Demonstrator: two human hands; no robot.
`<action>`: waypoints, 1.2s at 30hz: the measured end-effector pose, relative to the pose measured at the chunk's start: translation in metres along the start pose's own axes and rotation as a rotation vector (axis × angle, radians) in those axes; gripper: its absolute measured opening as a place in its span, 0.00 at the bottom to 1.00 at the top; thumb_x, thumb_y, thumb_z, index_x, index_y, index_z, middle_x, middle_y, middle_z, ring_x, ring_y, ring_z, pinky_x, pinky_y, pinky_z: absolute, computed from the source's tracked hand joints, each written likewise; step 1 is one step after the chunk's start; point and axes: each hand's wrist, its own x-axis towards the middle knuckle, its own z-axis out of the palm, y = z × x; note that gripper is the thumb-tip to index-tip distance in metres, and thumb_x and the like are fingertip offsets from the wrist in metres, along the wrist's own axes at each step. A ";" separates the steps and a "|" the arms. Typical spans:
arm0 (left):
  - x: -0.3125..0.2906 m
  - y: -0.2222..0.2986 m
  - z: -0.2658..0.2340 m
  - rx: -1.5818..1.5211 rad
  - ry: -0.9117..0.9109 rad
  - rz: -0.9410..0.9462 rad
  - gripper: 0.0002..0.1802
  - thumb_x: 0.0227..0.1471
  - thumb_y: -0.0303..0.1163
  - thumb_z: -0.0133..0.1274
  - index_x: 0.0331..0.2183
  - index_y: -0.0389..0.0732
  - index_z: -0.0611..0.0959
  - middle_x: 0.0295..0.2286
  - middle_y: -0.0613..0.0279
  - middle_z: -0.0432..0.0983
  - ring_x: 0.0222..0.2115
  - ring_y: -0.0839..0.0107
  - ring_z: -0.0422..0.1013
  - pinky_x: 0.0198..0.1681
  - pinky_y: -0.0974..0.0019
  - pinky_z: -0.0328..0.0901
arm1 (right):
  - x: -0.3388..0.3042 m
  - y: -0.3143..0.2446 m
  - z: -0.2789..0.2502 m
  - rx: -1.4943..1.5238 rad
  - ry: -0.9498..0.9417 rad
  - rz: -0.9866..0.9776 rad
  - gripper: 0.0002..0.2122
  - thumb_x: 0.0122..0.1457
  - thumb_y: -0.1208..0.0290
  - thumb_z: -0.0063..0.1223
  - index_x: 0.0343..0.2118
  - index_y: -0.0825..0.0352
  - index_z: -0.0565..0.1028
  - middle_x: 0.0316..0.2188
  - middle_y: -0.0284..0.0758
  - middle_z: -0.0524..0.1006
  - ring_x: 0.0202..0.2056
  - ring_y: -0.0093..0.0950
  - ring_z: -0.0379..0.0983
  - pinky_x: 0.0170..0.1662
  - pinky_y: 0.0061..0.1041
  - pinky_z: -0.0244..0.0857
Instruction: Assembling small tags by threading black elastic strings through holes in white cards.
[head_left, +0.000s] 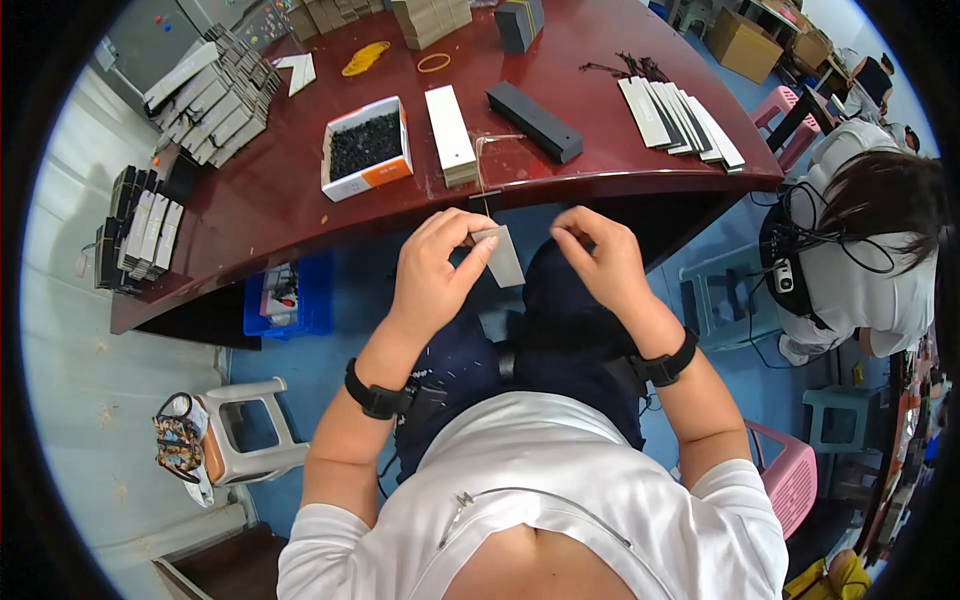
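My left hand (436,262) pinches a pale grey card strip (506,262) by its upper end, just in front of the table edge. To its right, my right hand (604,252) is apart from the card with thumb and fingers curled together; whether they hold something small I cannot make out. Between and above the hands, a thin bent wire (481,160) rises from a dark clip (484,203) at the table edge. Beyond lie a stack of white cards (448,125), a stack of black cards (535,121) and an open box (372,180) of black strings (364,142).
Fanned white and black tags with black cords (680,118) lie on the red table (580,60) at right. Bundled card stacks (215,100) pile up at left, with yellow rubber bands (367,58) farther back. A blue bin (318,300) stands below. Another person (870,240) sits at right.
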 end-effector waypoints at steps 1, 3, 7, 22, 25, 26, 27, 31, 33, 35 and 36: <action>0.001 -0.001 -0.001 0.037 -0.022 0.035 0.06 0.45 0.26 0.55 0.30 0.37 0.79 0.25 0.58 0.73 0.28 0.61 0.70 0.32 0.64 0.64 | -0.010 0.009 -0.005 -0.012 -0.026 0.033 0.04 0.51 0.72 0.55 0.28 0.65 0.75 0.22 0.39 0.75 0.23 0.34 0.73 0.27 0.28 0.65; 0.002 -0.001 -0.003 0.068 -0.028 0.059 0.06 0.45 0.26 0.55 0.30 0.36 0.79 0.26 0.58 0.74 0.28 0.63 0.70 0.33 0.66 0.64 | -0.027 0.022 -0.015 -0.026 -0.062 0.068 0.04 0.51 0.72 0.55 0.28 0.66 0.75 0.22 0.39 0.75 0.23 0.34 0.73 0.27 0.28 0.65; 0.002 -0.002 -0.004 0.157 -0.038 0.166 0.06 0.44 0.24 0.55 0.30 0.36 0.79 0.28 0.57 0.75 0.30 0.61 0.71 0.34 0.65 0.64 | -0.055 0.042 -0.024 -0.122 -0.287 0.181 0.03 0.50 0.75 0.54 0.28 0.66 0.77 0.25 0.40 0.75 0.27 0.36 0.73 0.31 0.29 0.66; 0.015 -0.017 0.003 0.272 0.046 0.223 0.15 0.45 0.20 0.54 0.38 0.40 0.79 0.30 0.58 0.72 0.29 0.59 0.70 0.33 0.63 0.65 | -0.060 0.060 -0.007 -0.295 -0.440 -0.032 0.04 0.45 0.78 0.56 0.25 0.65 0.77 0.26 0.37 0.73 0.32 0.38 0.71 0.37 0.31 0.66; 0.017 -0.022 0.008 0.375 0.102 0.221 0.16 0.44 0.20 0.54 0.39 0.41 0.79 0.32 0.60 0.69 0.29 0.60 0.69 0.33 0.64 0.65 | -0.050 0.034 -0.014 -0.014 -0.340 0.042 0.02 0.49 0.77 0.55 0.27 0.66 0.76 0.26 0.37 0.75 0.30 0.34 0.72 0.34 0.28 0.66; 0.017 -0.022 0.009 0.447 0.143 0.254 0.17 0.44 0.20 0.54 0.40 0.42 0.79 0.33 0.61 0.68 0.30 0.62 0.69 0.32 0.65 0.64 | -0.046 0.023 -0.017 0.077 -0.368 0.129 0.02 0.51 0.76 0.54 0.28 0.67 0.75 0.26 0.36 0.75 0.29 0.31 0.72 0.33 0.26 0.65; 0.018 -0.019 0.009 0.441 0.142 0.260 0.17 0.44 0.20 0.54 0.40 0.42 0.79 0.33 0.61 0.68 0.30 0.62 0.69 0.32 0.65 0.64 | -0.042 0.016 -0.021 0.165 -0.385 0.222 0.03 0.53 0.75 0.53 0.29 0.68 0.75 0.26 0.36 0.75 0.27 0.28 0.72 0.31 0.24 0.64; -0.002 0.004 -0.003 0.171 0.175 0.124 0.18 0.44 0.21 0.54 0.42 0.41 0.79 0.34 0.63 0.70 0.28 0.73 0.67 0.30 0.73 0.62 | -0.034 -0.008 -0.027 0.392 -0.399 0.220 0.03 0.55 0.76 0.53 0.29 0.70 0.74 0.25 0.30 0.74 0.31 0.19 0.70 0.35 0.20 0.64; -0.016 0.022 -0.002 -0.076 -0.057 0.003 0.17 0.46 0.23 0.55 0.42 0.39 0.78 0.34 0.61 0.72 0.26 0.77 0.68 0.28 0.75 0.62 | -0.031 -0.021 -0.026 0.341 -0.408 0.139 0.04 0.54 0.75 0.53 0.30 0.69 0.73 0.23 0.36 0.75 0.27 0.25 0.71 0.30 0.22 0.62; -0.027 0.031 0.012 -0.314 -0.250 -0.194 0.16 0.47 0.25 0.56 0.41 0.37 0.79 0.33 0.62 0.73 0.25 0.79 0.68 0.27 0.77 0.62 | -0.028 -0.024 -0.022 0.294 -0.364 0.003 0.04 0.54 0.75 0.53 0.30 0.69 0.73 0.23 0.35 0.75 0.27 0.26 0.71 0.30 0.23 0.63; -0.034 0.029 0.019 -0.453 -0.323 -0.332 0.15 0.48 0.25 0.56 0.41 0.35 0.79 0.31 0.66 0.74 0.25 0.80 0.67 0.28 0.78 0.61 | -0.027 -0.027 -0.020 0.242 -0.313 -0.128 0.03 0.54 0.75 0.53 0.30 0.69 0.73 0.23 0.35 0.75 0.27 0.27 0.71 0.31 0.24 0.63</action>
